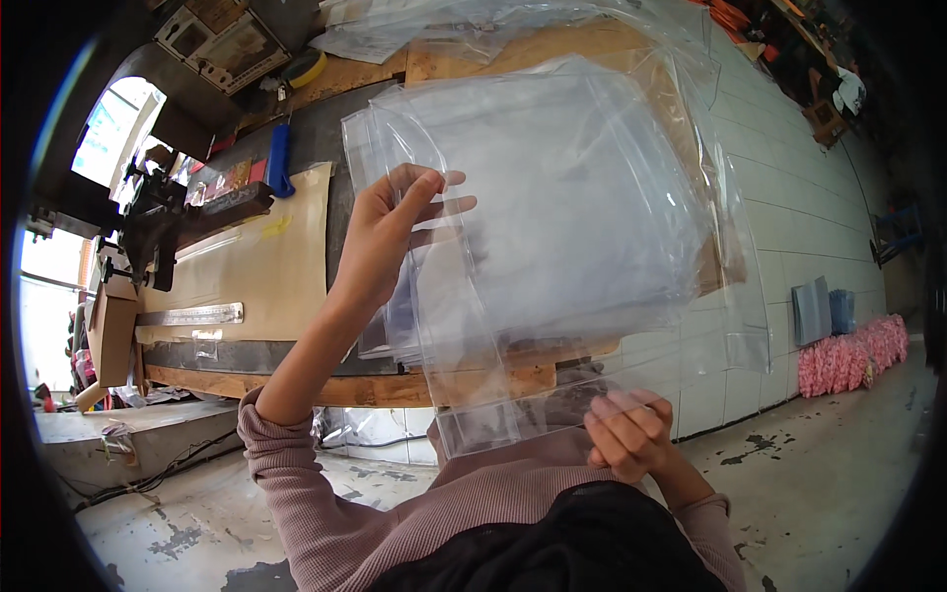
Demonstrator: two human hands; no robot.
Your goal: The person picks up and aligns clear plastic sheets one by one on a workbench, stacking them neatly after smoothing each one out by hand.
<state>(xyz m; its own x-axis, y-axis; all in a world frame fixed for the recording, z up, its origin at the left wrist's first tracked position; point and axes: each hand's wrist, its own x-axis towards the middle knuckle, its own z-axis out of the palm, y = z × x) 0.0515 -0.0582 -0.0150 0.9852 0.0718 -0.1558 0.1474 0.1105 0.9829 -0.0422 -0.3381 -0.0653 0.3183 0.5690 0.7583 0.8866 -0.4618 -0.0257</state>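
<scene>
Worktable (385, 391) partly hidden beneath clear plastic sheets (562, 207).

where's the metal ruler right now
In the head view, the metal ruler lies at the left, near the lower edge of the tan sheet, between the cardboard box and the left forearm.

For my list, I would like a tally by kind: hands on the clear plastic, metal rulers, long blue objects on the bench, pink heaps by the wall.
Hands: 2 (left hand, right hand)
Metal ruler: 1
Long blue object: 1
Pink heap: 1
Total: 5
</scene>
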